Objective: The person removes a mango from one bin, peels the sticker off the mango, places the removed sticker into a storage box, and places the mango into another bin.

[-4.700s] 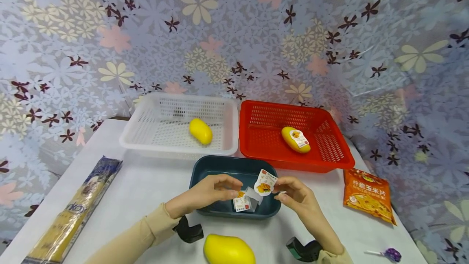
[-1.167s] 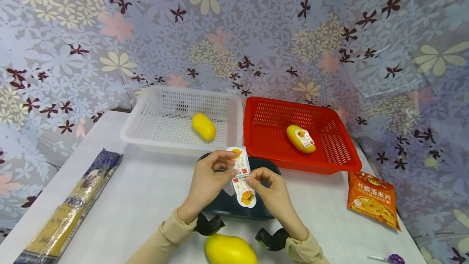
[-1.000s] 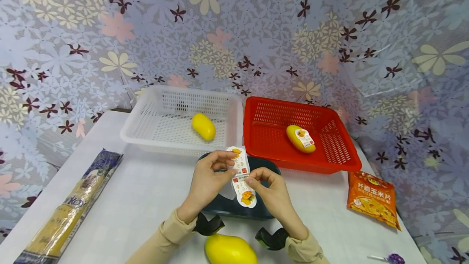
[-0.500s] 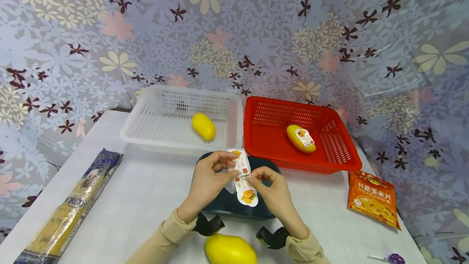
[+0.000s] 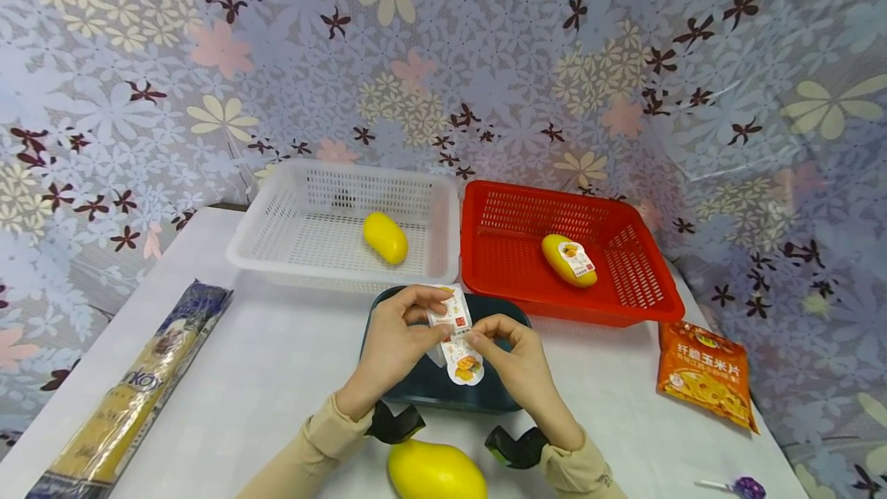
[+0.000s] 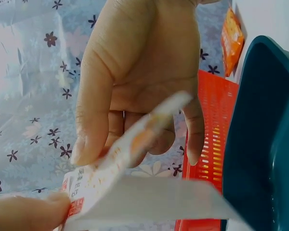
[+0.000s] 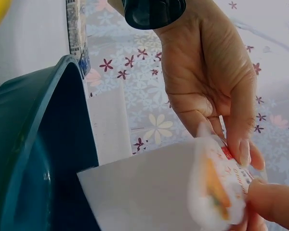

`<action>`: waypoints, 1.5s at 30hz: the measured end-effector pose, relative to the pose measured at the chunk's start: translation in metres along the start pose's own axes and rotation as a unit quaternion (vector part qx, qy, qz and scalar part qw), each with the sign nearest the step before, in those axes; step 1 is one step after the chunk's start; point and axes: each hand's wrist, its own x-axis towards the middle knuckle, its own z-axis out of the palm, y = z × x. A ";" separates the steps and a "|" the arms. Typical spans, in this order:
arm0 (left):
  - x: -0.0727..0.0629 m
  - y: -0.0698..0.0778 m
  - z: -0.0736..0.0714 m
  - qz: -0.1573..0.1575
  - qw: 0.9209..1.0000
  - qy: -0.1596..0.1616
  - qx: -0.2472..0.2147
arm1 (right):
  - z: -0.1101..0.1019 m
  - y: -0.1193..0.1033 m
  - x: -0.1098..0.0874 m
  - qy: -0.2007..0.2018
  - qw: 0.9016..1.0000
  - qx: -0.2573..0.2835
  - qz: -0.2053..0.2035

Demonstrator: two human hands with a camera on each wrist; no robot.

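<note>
Packet: lies slanting at the left side of the table; its lower end is cut off, and its print is only partly readable.
White basket: holds one yellow mango, near its right wall.
Left hand: thumb and forefinger are bent together and pinch the upper part of the strip; the other fingers are curled, partly hidden behind.
Strip: two printed labels end to end, held above the tray; fingers cover its middle, and its free end is blurred in the wrist views. A white sheet hangs from it; whether this touches the tray, I cannot tell.
Tray: dark teal, its inside mostly hidden by hands and strip.
Front mango: cut off at the bottom edge.
Right hand: thumb and forefinger pinch the strip's middle.
Red basket: holds one mango bearing a label.
Bag: orange, beside the red basket.
Lollipop: at lower right.
</note>
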 end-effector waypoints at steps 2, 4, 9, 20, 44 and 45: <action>0.001 0.000 -0.001 0.000 1.000 0.005 -0.001 | -0.001 0.000 0.000 0.000 1.000 0.000 0.007; 0.001 0.000 -0.001 -0.001 1.000 0.009 -0.004 | -0.001 -0.001 0.001 0.001 1.000 0.003 0.017; 0.003 -0.001 -0.001 -0.005 1.000 0.003 -0.004 | -0.001 0.000 0.002 0.002 1.000 0.010 0.007; 0.004 -0.003 -0.006 -0.027 0.999 -0.021 -0.035 | -0.003 0.008 0.003 -0.104 0.993 0.026 -0.051; 0.016 -0.007 -0.021 -0.055 0.994 0.061 -0.071 | 0.002 0.008 0.001 -0.098 0.995 -0.012 -0.004; 0.016 -0.007 -0.021 -0.053 0.995 0.057 -0.069 | 0.001 0.008 0.000 -0.099 0.995 -0.013 0.000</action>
